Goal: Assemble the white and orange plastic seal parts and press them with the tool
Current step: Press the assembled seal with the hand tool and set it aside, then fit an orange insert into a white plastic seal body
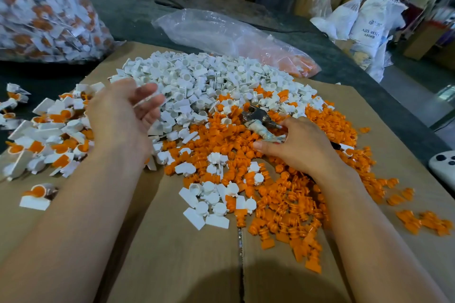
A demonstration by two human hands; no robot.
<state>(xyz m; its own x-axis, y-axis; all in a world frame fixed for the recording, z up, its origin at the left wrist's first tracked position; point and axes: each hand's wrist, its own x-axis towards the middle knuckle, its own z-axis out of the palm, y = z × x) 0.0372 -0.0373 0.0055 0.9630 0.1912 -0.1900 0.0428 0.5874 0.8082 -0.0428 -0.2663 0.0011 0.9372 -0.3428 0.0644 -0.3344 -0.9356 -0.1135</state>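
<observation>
Flattened cardboard [172, 241] covers the worktop, cartons and sacks stacked behind. White parts [202, 81] heap at twelve o'clock, orange parts [290, 199] spread from centre toward four o'clock, each far too many to count. Assembled seals [49, 138] lie in a smaller pile at nine o'clock, with one full clear bag [44, 7] of them at eleven, so much is done yet most loose parts remain. The left hand [123, 115] hovers released, palm up, blurred. The right hand [298, 145] grasps the single metal tool [261, 120] upon the orange parts
</observation>
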